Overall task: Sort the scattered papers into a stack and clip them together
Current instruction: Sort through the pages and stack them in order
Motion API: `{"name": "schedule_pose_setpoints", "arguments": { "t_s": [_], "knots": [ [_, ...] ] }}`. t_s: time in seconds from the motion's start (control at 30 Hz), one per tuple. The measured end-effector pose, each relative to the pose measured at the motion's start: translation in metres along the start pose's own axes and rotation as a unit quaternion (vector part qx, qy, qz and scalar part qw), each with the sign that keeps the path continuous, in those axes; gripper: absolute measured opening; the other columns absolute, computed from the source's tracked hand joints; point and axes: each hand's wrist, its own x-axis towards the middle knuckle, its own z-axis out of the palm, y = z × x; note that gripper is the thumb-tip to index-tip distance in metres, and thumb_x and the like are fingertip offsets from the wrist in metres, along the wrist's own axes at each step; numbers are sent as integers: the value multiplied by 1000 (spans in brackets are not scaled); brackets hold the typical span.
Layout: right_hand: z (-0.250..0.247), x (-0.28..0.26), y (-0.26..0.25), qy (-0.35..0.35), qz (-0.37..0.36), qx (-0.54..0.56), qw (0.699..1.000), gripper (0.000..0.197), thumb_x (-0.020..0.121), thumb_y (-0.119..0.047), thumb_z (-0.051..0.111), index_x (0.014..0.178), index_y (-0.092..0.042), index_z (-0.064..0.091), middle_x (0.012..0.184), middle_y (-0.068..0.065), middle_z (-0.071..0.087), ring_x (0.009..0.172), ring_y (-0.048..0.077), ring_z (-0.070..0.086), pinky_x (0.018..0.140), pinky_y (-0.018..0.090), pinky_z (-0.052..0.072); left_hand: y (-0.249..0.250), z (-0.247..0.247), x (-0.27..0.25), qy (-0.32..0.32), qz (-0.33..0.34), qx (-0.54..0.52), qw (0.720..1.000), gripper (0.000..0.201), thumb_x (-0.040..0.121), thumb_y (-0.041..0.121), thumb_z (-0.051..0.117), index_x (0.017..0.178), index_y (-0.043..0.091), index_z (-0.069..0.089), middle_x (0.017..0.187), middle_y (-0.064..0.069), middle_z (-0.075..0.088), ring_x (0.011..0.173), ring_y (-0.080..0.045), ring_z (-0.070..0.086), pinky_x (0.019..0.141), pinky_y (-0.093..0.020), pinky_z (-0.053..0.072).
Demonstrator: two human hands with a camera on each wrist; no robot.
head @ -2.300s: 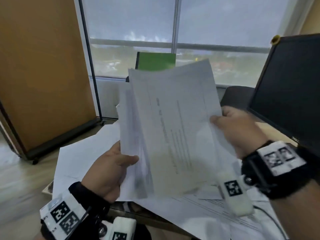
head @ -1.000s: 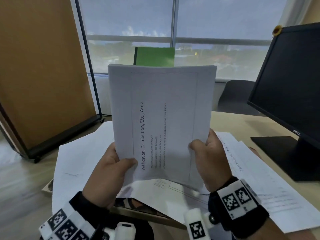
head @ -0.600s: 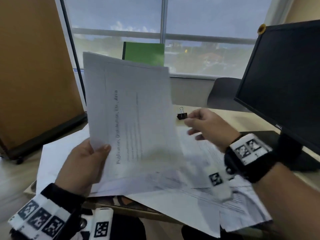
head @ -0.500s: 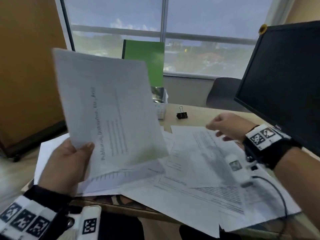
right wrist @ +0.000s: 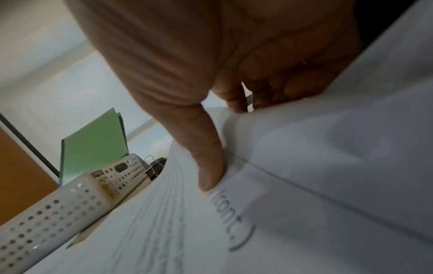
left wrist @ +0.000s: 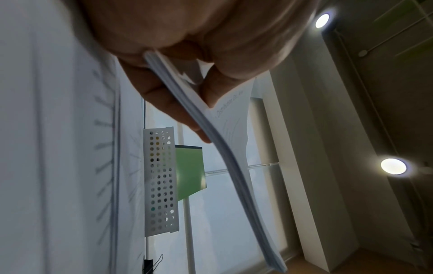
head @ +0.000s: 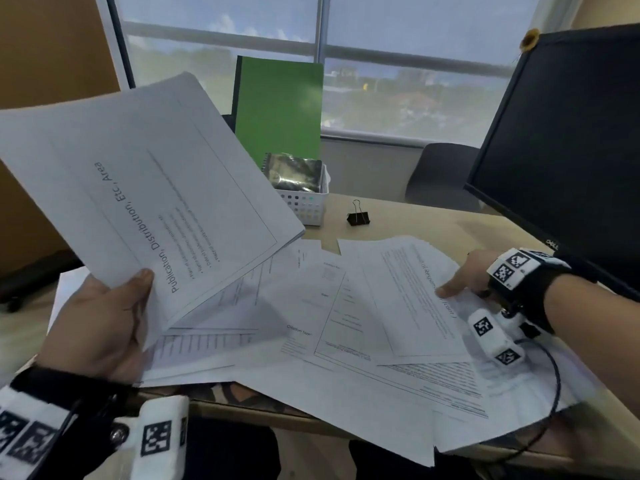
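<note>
My left hand (head: pixel 110 310) holds a stack of printed papers (head: pixel 156 188) by its lower corner, thumb on top, raised and tilted over the desk's left side. The left wrist view shows the stack's edge (left wrist: pixel 225 157) pinched between my thumb and fingers (left wrist: pixel 164 103). My right hand (head: pixel 465 277) is down on the desk's right side. Its thumb (right wrist: pixel 211 174) presses on a loose sheet (head: pixel 408 296) while the fingers curl at that sheet's edge, which buckles upward. Several more loose sheets (head: pixel 311 327) lie overlapping on the desk. A black binder clip (head: pixel 358 218) stands behind them, untouched.
A white perforated basket (head: pixel 308 206) holding a notebook and a green folder (head: pixel 277 109) stands at the back of the desk (head: pixel 415 216). A black monitor (head: pixel 561 150) fills the right side. A dark chair (head: pixel 440 174) sits behind the desk, below the window.
My right hand let go of the stack, swung right and dropped onto the loose sheet. My left hand tilted the stack further to the left.
</note>
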Motion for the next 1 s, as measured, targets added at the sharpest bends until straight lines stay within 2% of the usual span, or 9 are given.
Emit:
{"name": "schedule_pose_setpoints", "arguments": {
  "t_s": [0.2, 0.33, 0.4, 0.5, 0.6, 0.67, 0.8, 0.87, 1.0],
  "knots": [
    [4, 11, -2, 83, -33, -32, 996, 47, 85, -38, 78, 119, -7, 68, 110, 11, 70, 102, 31, 65, 84, 33, 50, -9, -5, 2, -5, -11, 0, 1000, 34, 109, 18, 48, 134, 34, 64, 124, -2, 77, 113, -33, 73, 93, -66, 53],
    [-36, 8, 5, 159, -84, 177, 968, 30, 88, -25, 75, 112, -9, 68, 100, 10, 70, 85, 29, 67, 77, 34, 55, -6, -4, -4, -17, -4, -1, 1000, 34, 109, 18, 49, 134, 36, 64, 127, -2, 75, 117, -35, 71, 99, -70, 48],
    [-57, 1, 12, 186, -76, 315, 928, 27, 90, -22, 74, 114, -9, 68, 106, 10, 71, 92, 31, 69, 88, 41, 56, -6, -1, -6, -11, -3, -3, 1000, 32, 108, 20, 50, 132, 36, 65, 126, -1, 75, 116, -32, 72, 100, -67, 48],
    [-57, -9, 22, 127, -35, 409, 903, 32, 88, -24, 76, 115, -9, 69, 106, 10, 76, 96, 35, 73, 95, 54, 55, -10, -4, -7, 5, -9, -8, 1000, 24, 103, 34, 60, 125, 29, 69, 120, -4, 76, 109, -30, 72, 99, -62, 52],
    [-32, -13, 28, 73, -31, 453, 888, 31, 88, -15, 74, 119, -11, 68, 104, 10, 78, 94, 34, 75, 93, 56, 56, -34, -31, 12, -13, -78, -14, 997, 82, 70, 64, 85, 140, 30, 62, 136, -8, 69, 123, -42, 66, 99, -72, 47],
    [-22, -27, 23, 78, -82, 485, 867, 25, 95, -7, 66, 119, -11, 67, 105, 9, 78, 93, 30, 76, 88, 50, 59, -47, -43, 17, -22, -84, -10, 996, 97, 59, 69, 88, 145, 34, 57, 140, -7, 67, 127, -43, 64, 97, -73, 47],
    [-35, -71, 8, 76, -209, 520, 825, 23, 97, -6, 61, 116, -16, 67, 107, 7, 78, 94, 25, 76, 81, 46, 62, -1, 8, -25, -15, -12, -4, 1000, 33, 99, 34, 66, 131, 36, 67, 125, 0, 76, 112, -31, 74, 91, -65, 55],
    [-51, -90, 4, 85, -253, 523, 809, 22, 95, -7, 61, 113, -19, 67, 105, 4, 78, 92, 22, 77, 74, 40, 64, 7, 19, -33, -32, -7, 20, 999, 27, 107, 18, 55, 119, 35, 72, 117, 0, 79, 105, -31, 77, 93, -63, 54],
    [-80, -117, -1, 79, -362, 515, 773, 31, 80, -11, 65, 110, -20, 69, 102, 3, 79, 88, 21, 77, 69, 34, 63, 12, 21, -33, -17, 24, 66, 997, 27, 106, 18, 56, 119, 36, 72, 115, 4, 79, 107, -30, 75, 96, -59, 55]
  ]
}}
